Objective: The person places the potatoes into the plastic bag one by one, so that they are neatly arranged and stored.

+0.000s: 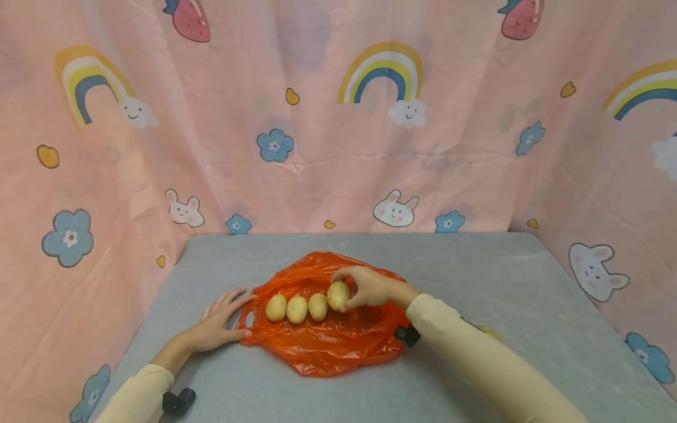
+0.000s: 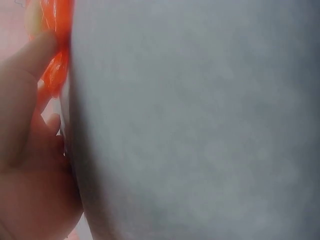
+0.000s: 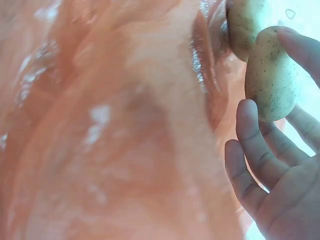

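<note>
Right wrist alone shows the pinched potato (image 3: 271,75) speckled.

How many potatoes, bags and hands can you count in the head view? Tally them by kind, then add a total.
Potatoes: 4
Red-orange bag: 1
Hands: 2 (left hand, right hand)
Total: 7
Not counted: a yellowish thing mostly hidden behind the right sleeve; its kind cannot be told.

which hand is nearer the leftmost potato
Left: the left hand lies left of the leftmost potato, touching the bag; the right hand is farther, to its right, pinching another potato.
</note>
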`<action>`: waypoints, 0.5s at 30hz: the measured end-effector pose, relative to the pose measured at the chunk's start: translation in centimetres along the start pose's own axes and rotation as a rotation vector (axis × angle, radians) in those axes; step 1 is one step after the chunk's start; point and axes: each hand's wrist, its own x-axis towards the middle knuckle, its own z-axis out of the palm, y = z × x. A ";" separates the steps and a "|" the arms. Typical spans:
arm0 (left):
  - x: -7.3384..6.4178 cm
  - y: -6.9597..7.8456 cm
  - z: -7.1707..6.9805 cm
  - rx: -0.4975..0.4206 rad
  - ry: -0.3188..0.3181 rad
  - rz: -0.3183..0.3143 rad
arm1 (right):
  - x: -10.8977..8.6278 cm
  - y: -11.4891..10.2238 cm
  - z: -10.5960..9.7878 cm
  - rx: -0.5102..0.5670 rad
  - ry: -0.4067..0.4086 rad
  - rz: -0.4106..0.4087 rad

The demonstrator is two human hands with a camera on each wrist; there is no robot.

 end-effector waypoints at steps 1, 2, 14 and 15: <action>0.0 0.0 0.0 -0.001 0.000 -0.001 | 0.0 0.1 0.0 -0.010 0.002 0.001; 0.0 0.1 0.0 -0.005 0.001 -0.002 | 0.0 0.1 0.1 -0.021 0.004 0.002; -0.1 0.5 -0.2 0.001 -0.006 -0.006 | 0.1 0.5 0.9 -0.036 -0.044 0.063; -0.1 0.5 -0.2 0.001 -0.005 -0.006 | 0.1 0.5 0.9 -0.036 -0.047 0.069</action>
